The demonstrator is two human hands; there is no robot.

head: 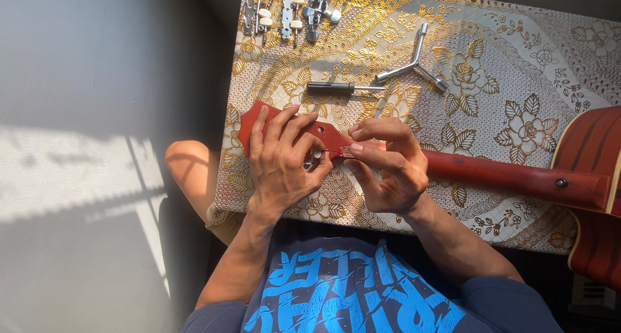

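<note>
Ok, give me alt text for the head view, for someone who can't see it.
A person's left hand grips a red guitar headstock on a floral-clothed table while the right hand holds a small red-handled tool against it. A screwdriver, three-armed wrench and tuning machines lie beyond.

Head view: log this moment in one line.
left hand: grips red wooden guitar headstock | right hand: holds small red-handled screwdriver at headstock | table: three-armed metal wrench

Both hands (343,161) on red guitar headstock (259,123) w/ small screwdriver (352,150).
</note>
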